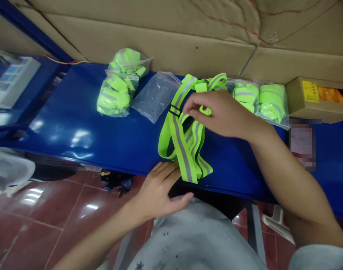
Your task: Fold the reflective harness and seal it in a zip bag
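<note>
A tangle of neon-green reflective straps with grey stripes and a black slider buckle lies on the blue table. My right hand is over the upper part of the straps, its fingers curled in toward the thumb. Whatever they grip, if anything, is hidden. Green webbing shows through the gap between thumb and fingers. At the table's front edge, my left hand is open, thumb spread, fingertips beside the lower left of the straps. An unfilled clear zip bag lies flat to the left of the straps.
Bagged green straps are stacked at the back left, and more bagged straps sit at the back right. Beyond these is a cardboard box with orange contents. A cardboard wall borders the blue table.
</note>
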Demonstrator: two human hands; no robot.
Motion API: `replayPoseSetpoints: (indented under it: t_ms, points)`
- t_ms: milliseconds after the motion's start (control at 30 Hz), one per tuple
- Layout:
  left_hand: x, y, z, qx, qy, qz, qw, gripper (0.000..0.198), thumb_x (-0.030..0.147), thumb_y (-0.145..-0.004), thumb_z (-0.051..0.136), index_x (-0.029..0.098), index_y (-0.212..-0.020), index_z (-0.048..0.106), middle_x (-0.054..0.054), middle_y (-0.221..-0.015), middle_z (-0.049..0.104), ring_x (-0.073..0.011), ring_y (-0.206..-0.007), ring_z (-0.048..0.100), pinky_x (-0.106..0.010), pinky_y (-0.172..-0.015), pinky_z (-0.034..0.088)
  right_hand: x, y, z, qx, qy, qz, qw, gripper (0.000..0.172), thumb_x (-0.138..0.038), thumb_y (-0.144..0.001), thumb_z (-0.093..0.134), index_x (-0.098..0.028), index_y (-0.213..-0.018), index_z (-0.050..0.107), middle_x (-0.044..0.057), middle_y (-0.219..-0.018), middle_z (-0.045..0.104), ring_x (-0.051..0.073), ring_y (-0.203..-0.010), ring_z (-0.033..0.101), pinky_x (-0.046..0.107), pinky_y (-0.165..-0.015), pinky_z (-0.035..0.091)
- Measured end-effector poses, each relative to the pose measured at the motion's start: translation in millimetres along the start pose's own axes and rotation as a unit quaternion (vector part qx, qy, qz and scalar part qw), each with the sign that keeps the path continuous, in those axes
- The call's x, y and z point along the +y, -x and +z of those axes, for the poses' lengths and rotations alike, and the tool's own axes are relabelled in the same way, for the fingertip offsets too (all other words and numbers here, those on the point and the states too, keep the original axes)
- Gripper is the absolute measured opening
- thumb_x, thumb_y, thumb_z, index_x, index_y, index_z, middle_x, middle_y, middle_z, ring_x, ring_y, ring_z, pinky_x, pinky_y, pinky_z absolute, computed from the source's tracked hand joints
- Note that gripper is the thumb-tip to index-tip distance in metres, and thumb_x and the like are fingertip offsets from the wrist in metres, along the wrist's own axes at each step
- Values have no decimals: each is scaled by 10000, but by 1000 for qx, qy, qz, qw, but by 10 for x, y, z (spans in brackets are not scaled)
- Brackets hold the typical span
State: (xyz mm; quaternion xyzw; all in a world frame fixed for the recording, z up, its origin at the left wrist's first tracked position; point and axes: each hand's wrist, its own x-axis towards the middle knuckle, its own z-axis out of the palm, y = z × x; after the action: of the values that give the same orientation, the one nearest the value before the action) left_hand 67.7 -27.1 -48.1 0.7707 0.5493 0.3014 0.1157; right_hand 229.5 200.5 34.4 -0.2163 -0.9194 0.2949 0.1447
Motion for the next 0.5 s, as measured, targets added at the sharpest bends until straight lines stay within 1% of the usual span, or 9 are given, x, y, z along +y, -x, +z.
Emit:
replayPoseSetpoints:
  t_ms: [33,100,133,167,200,267,333,433,500]
  points:
    - [26,5,0,7,49,-51,997,431,558,-949,696,183,-1161,705,-128,-1041,784,-309,-903,744,-454,-763,611,-38,135,50,2,19,8,1000,217,-244,-1037,526,-266,-1075,739,43,-1114,796,269,-1055,725,408,-922,499]
    - [63,-15,28,19,136,-163,977,381,558,-949,727,229,-1142,711,-66,-956,773,-252,-822,721,-384,-699,591,-57,411,184,22,58,40,997,205,-259,-1040,509,-261,-1077,710,64,-1119,794,279,-1036,729,404,-875,488]
    - [73,-41,56,23,177,-214,960,303,519,-958,735,244,-1083,719,-38,-896,755,-222,-765,696,-349,-659,569,-49,534,260,29,70,84,994,193,-282,-1047,505,-265,-1090,693,67,-1082,792,267,-968,733,391,-819,485]
    - [78,-76,91,28,219,-252,942,232,475,-971,730,250,-1028,723,-23,-861,741,-204,-738,677,-328,-642,553,-36,635,336,36,79,142,986,162,-348,-1040,540,-267,-1048,679,59,-968,787,258,-847,729,378,-730,464]
    - [79,-118,129,35,262,-273,925,196,445,-985,716,250,-995,727,-22,-866,740,-203,-761,682,-326,-665,559,-24,710,408,26,83,201,976,206,-454,-1021,587,-265,-994,665,51,-868,772,261,-768,717,374,-669,435]
    - [73,-208,202,49,345,-281,894,185,424,-995,706,245,-1020,743,-43,-971,767,-230,-924,724,-355,-805,596,-9,777,534,-14,69,265,962,373,-623,-963,639,-258,-888,630,46,-761,742,267,-691,695,365,-608,384]
    - [55,-280,255,49,405,-277,870,209,422,-989,720,240,-1085,754,-60,-1053,783,-245,-1005,735,-371,-883,604,0,762,621,-42,26,263,964,434,-654,-954,630,-250,-800,585,49,-755,737,254,-687,687,353,-598,365]
    - [9,-301,289,47,461,-293,836,254,404,-985,739,239,-1177,742,-69,-1046,800,-235,-920,753,-368,-850,617,42,721,672,-16,-55,230,972,314,-455,-997,572,-245,-765,542,30,-767,725,210,-686,676,328,-609,371]
    - [-22,-259,291,82,503,-313,801,277,375,-985,746,244,-1228,723,-68,-1011,808,-241,-906,772,-388,-872,628,97,740,665,22,-73,236,969,225,-357,-994,531,-246,-799,534,14,-726,691,201,-663,667,318,-608,372]
